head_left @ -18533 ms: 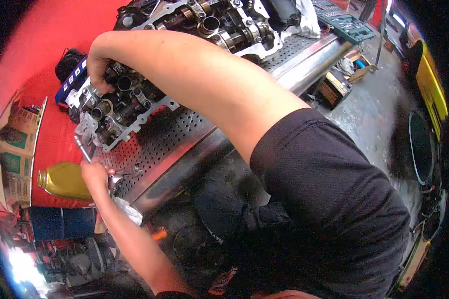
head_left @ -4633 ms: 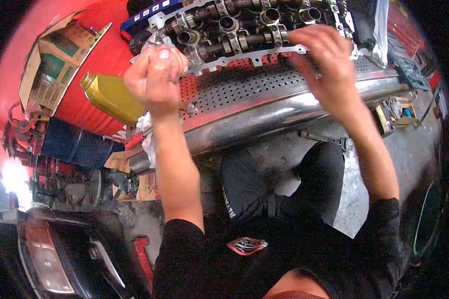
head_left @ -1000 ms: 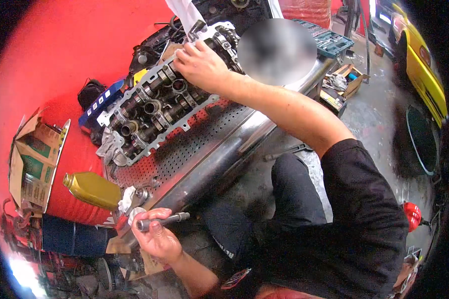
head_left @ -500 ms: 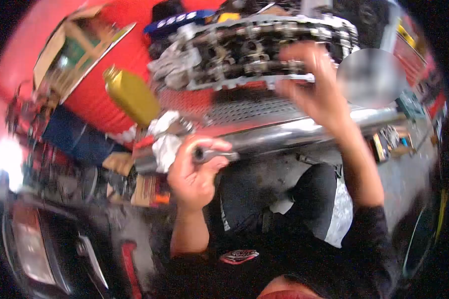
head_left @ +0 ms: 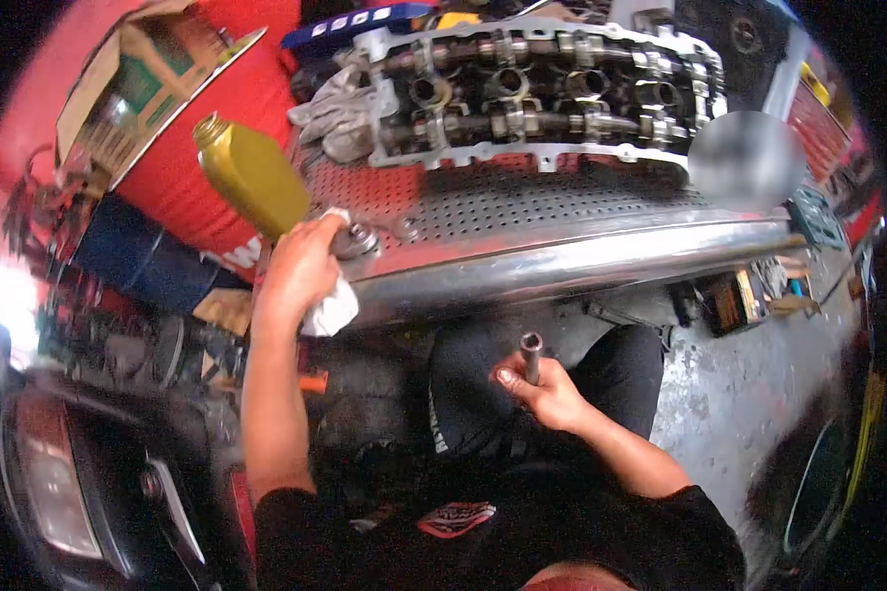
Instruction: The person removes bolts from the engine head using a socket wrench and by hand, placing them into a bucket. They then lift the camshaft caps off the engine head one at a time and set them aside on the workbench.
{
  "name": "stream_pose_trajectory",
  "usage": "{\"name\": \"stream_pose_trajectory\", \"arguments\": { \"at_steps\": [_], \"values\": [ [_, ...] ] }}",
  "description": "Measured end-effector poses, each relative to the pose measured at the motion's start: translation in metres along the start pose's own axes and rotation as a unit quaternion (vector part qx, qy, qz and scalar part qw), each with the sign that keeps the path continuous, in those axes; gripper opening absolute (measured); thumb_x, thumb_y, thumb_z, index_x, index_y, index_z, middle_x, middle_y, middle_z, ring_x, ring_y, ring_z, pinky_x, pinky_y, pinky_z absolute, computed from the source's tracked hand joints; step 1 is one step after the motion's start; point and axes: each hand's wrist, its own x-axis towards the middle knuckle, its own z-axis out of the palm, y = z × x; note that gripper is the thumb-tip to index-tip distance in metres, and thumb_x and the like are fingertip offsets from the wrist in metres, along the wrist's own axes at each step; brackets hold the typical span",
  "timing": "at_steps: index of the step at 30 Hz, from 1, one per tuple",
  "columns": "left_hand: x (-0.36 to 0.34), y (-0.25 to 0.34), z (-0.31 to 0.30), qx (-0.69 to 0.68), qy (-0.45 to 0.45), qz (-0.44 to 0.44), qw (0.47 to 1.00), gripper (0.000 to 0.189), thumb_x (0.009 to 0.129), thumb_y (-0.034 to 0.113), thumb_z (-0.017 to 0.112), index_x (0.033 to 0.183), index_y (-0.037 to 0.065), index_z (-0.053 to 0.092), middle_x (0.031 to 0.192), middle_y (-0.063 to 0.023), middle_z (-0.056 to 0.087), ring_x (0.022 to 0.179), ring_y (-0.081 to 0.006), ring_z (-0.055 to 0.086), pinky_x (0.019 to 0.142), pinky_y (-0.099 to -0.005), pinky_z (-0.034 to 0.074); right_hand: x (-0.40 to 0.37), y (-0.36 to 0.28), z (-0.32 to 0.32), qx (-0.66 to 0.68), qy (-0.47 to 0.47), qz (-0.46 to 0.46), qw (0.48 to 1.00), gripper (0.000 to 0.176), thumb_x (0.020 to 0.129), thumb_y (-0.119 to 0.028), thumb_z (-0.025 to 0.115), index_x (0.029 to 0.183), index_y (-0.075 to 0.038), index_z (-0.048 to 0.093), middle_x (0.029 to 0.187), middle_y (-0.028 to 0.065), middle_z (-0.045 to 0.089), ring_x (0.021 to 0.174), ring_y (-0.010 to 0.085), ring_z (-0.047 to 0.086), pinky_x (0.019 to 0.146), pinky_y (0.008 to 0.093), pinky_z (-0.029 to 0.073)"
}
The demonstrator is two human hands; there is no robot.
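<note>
At the left end of the perforated bench top, my left hand (head_left: 300,266) is closed on a white rag (head_left: 335,307), part of which hangs over the rounded metal edge. Right beside its fingertips lies a round metal part (head_left: 360,239). Low in front of my lap, my right hand (head_left: 552,394) grips a long metal socket (head_left: 532,357), held upright with its hollow end facing up. Its lower part is hidden in my fist. Across the back of the bench rests a cylinder head (head_left: 552,94) with its camshafts exposed, away from both hands.
A gold oil bottle (head_left: 251,177) stands tilted in view behind my left hand. Grey gloves or rags (head_left: 340,113) lie by the cylinder head. A red drum (head_left: 192,163) with an open cardboard box (head_left: 138,94) is at left; a car headlight (head_left: 59,473) is lower left.
The socket has passed from my left hand to my right. My right hand has come down from over the cylinder head; my left has moved up and left onto the rag.
</note>
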Motion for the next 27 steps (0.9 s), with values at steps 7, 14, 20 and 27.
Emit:
{"name": "stream_pose_trajectory", "arguments": {
  "at_steps": [7, 14, 20, 27],
  "values": [
    [0.005, -0.007, 0.003, -0.050, 0.106, -0.001, 0.993, 0.032, 0.080, 0.009, 0.065, 0.112, 0.007, 0.063, 0.100, -0.0148, 0.070, 0.101, -0.0316, 0.064, 0.101, -0.0411, 0.036, 0.008, -0.005, 0.000, 0.109, 0.056, 0.018, 0.992, 0.022, 0.102, -0.026, 0.058, 0.099, -0.005, 0.063, 0.068, -0.0049, 0.049, 0.059, 0.0058, 0.045, 0.052, 0.0257, 0.036],
    [-0.009, 0.025, -0.044, -0.301, 0.331, -0.082, 0.890, 0.027, 0.089, 0.015, 0.073, 0.108, -0.001, 0.065, 0.080, -0.0079, 0.070, 0.066, -0.0117, 0.062, 0.065, -0.0274, 0.051, -0.001, -0.027, -0.008, 0.094, 0.096, -0.009, 0.991, 0.021, 0.102, -0.024, 0.058, 0.099, -0.003, 0.063, 0.068, -0.0043, 0.050, 0.058, 0.0060, 0.043, 0.051, 0.0255, 0.036],
    [-0.044, 0.067, -0.041, -0.715, 0.261, -0.020, 0.648, 0.017, 0.099, 0.015, 0.059, 0.109, 0.004, 0.050, 0.070, -0.0069, 0.057, 0.058, -0.0148, 0.054, 0.053, -0.0291, 0.047, -0.001, -0.028, -0.002, 0.115, 0.130, -0.033, 0.984, 0.022, 0.102, -0.023, 0.056, 0.099, -0.002, 0.062, 0.066, -0.0022, 0.050, 0.053, 0.0064, 0.044, 0.048, 0.0241, 0.035],
    [-0.053, 0.147, 0.033, -0.890, 0.042, -0.078, 0.448, 0.012, 0.100, 0.018, 0.058, 0.103, 0.010, 0.051, 0.064, -0.0040, 0.051, 0.048, -0.0132, 0.047, 0.043, -0.0283, 0.041, -0.004, -0.043, -0.006, 0.016, 0.181, -0.054, 0.982, 0.020, 0.100, -0.024, 0.060, 0.098, -0.004, 0.063, 0.068, -0.0043, 0.050, 0.058, 0.0051, 0.045, 0.051, 0.0238, 0.035]
  ]
}}
